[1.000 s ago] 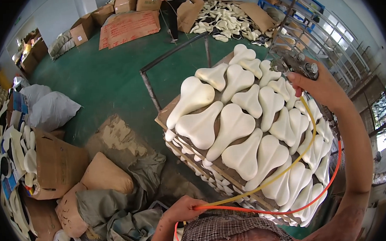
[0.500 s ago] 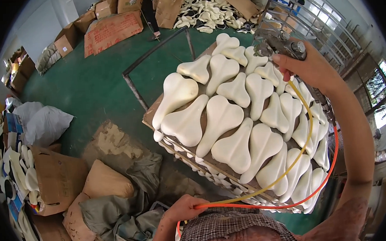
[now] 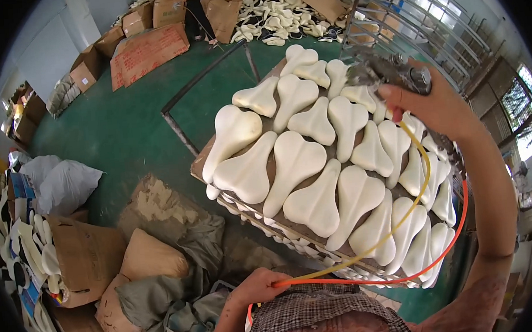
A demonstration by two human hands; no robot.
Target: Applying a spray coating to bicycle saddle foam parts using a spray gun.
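My right hand (image 3: pixel 428 104) is wrapped round a metal spray gun (image 3: pixel 394 72), raised over the far right part of a stacked load. White saddle-shaped pads (image 3: pixel 297 164), like bicycle seat cushions, lie in rows on the top board, and edges of more pads show in layers below. A yellow hose (image 3: pixel 424 188) and an orange hose (image 3: pixel 459 230) run from the gun side down across the near side of the load. Near my waist, my left hand (image 3: pixel 262 286) is closed round both hoses.
A metal frame handle (image 3: pixel 203 78) rises at the load's far left. To the left stand an open carton (image 3: pixel 86 256) of pads, sacks (image 3: pixel 152 255) and a white plastic bag (image 3: pixel 66 181). A pad heap (image 3: pixel 281 13), cartons, a person (image 3: pixel 199 18) and metal racking (image 3: pixel 418 20) are behind.
The gun has moved slightly rightward relative to the pads, still in my right hand. The load sits a little further left in view. My left hand keeps hold of the hoses.
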